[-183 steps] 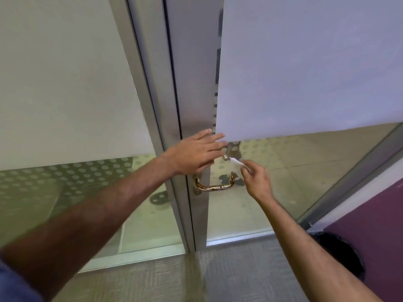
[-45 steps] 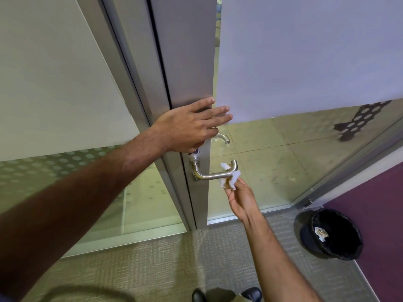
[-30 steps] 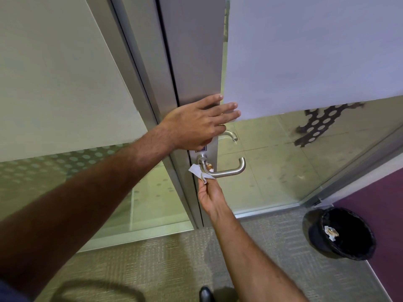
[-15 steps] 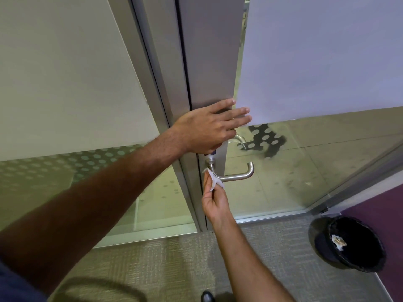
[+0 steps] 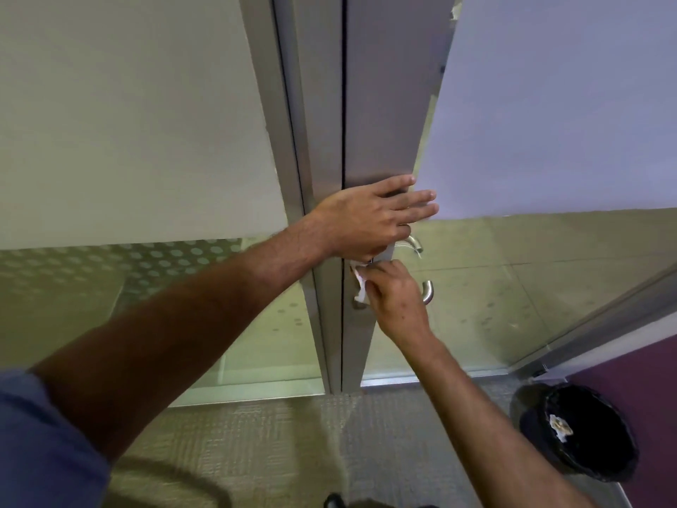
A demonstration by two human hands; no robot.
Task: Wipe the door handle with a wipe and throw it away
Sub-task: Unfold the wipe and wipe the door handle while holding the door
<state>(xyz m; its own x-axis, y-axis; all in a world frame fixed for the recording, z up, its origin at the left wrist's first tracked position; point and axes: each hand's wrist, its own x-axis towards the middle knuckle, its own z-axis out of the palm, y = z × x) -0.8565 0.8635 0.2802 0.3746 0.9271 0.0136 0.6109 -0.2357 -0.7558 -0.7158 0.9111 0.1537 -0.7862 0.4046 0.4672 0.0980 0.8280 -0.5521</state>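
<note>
A silver lever door handle (image 5: 427, 292) sticks out of the metal door stile (image 5: 381, 104); only its curved right end shows past my right hand. My right hand (image 5: 394, 295) covers the handle near its base and pinches a crumpled white wipe (image 5: 359, 286) against it. My left hand (image 5: 373, 218) lies flat on the stile just above, fingers spread, holding nothing. A second handle (image 5: 415, 243) on the door's far side peeks out under the left hand's fingers.
A black bin (image 5: 575, 432) with a crumpled scrap inside stands on the carpet at lower right, beside a purple wall (image 5: 637, 383). Frosted glass panels flank the door. The tip of a shoe (image 5: 333, 502) shows at the bottom edge.
My right hand has risen from below the handle to lie over it, carrying the wipe up to the handle's base. The left hand stays on the stile.
</note>
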